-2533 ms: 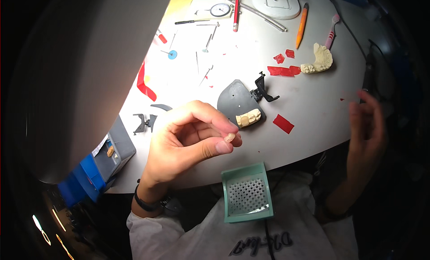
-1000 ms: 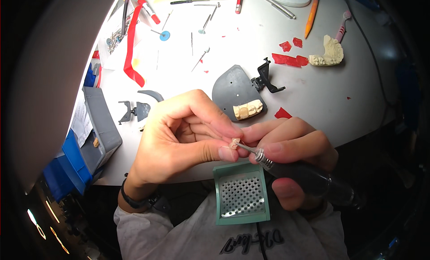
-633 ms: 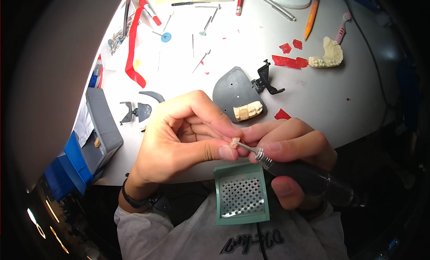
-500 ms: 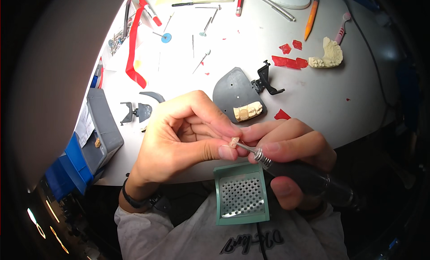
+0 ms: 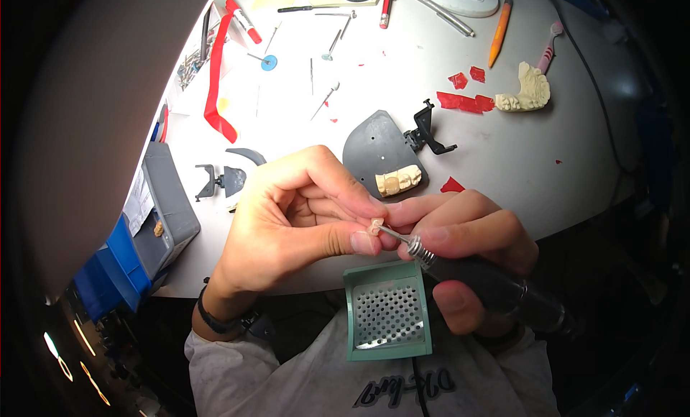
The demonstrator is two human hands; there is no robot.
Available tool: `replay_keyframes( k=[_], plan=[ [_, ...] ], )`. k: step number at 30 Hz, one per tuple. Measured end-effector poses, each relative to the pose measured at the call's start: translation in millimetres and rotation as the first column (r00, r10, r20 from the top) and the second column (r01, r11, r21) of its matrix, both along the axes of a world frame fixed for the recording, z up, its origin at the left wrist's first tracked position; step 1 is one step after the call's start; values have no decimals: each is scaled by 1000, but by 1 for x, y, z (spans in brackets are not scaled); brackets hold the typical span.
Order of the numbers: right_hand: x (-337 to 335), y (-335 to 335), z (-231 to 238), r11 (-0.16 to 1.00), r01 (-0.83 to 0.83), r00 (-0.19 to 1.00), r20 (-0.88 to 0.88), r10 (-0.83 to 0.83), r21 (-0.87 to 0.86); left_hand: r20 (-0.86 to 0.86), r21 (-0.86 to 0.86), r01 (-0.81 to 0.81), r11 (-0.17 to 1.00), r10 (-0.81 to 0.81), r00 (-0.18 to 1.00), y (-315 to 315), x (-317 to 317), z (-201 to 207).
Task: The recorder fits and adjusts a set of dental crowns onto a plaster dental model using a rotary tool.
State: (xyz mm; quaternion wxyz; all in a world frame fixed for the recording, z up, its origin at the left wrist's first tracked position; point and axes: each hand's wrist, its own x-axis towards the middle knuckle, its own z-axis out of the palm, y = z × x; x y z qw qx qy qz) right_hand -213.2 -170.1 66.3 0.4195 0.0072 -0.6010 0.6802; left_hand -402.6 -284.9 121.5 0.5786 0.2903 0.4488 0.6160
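Between the thumb and index fingertip of my left hand (image 5: pixel 287 219) is pinched a small pinkish dental crown (image 5: pixel 375 226). My right hand (image 5: pixel 478 241) wraps round a black rotary handpiece (image 5: pixel 503 287), its metal collar pointing up and left. The thin bur (image 5: pixel 394 234) at its tip meets the crown, or comes very close to it. Both hands' fingertips touch near the crown. Just beyond them, a cream plaster tooth model (image 5: pixel 399 180) sits on a grey articulator plate (image 5: pixel 374 147). Below the hands is a green-framed perforated metal grille (image 5: pixel 389 313).
A plaster jaw model (image 5: pixel 528 88), red wax scraps (image 5: pixel 463 102) and a toothbrush (image 5: pixel 550 49) lie at the far right. Several burs and discs (image 5: pixel 269 62) are scattered at the back. Left stand a red strip (image 5: pixel 214 93), another articulator part (image 5: pixel 233 180) and a grey bin (image 5: pixel 169 194).
Hands, handpiece and crown hold almost the same place; the crown appears turned very slightly. The table's contents shift a few pixels in the picture.
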Motion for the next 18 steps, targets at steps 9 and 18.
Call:
replay_keyframes(
  k=[9, 18],
  plan=[
    [-2, 0, -1, 999, 34, 999, 19, -34, 24, -6, 4, -16, 1000, 16, 1000, 0, 0, -2],
    [-5, 0, -3, 998, 49, 999, -12, -48, 37, -23, 12, -22, 1000, 22, 999, 1, 0, -3]
  ],
)
